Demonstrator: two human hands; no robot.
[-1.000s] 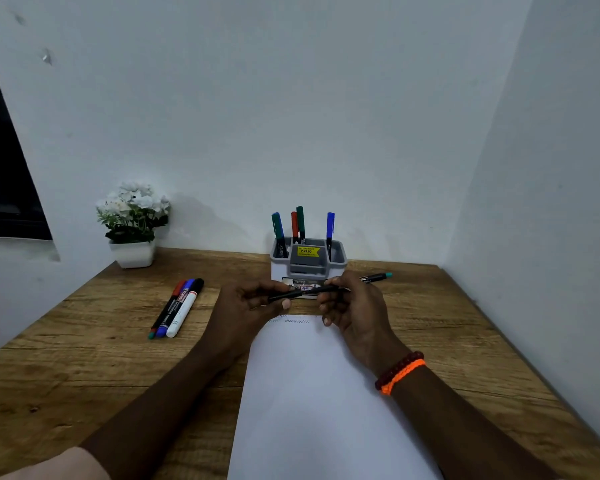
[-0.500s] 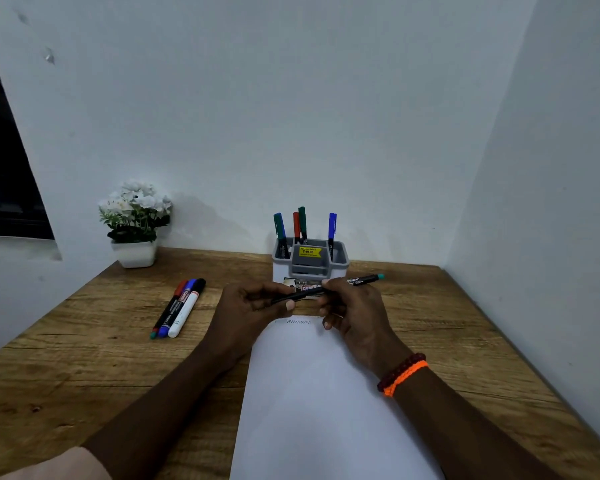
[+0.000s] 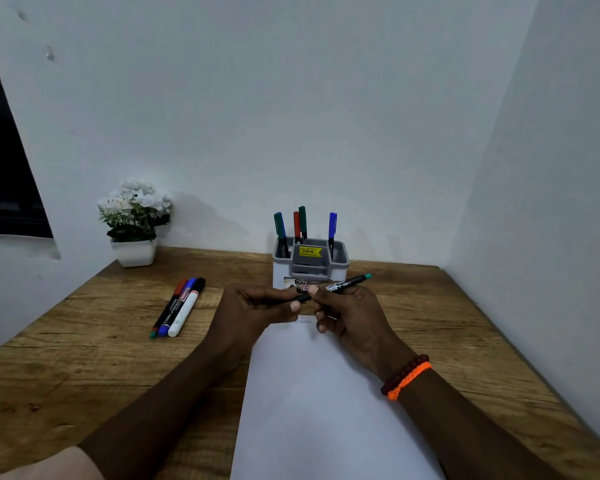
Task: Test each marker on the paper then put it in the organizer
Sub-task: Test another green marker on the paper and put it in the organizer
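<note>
1. Fingers (image 3: 317, 311) of the right hand (image 3: 352, 318) curl round a black marker (image 3: 340, 285) with a teal end, held above the far edge of the paper (image 3: 312, 410).
2. Left hand (image 3: 246, 308): fingers and thumb curled round the marker's other end.
3. Organizer (image 3: 340, 268): grey and white, just beyond the hands, four markers upright inside.
4. Three markers (image 3: 179, 308) lie side by side on the wooden table (image 3: 84, 358), left of the paper.
5. Potted white flowers (image 3: 134, 220) at the table's far left.
</note>
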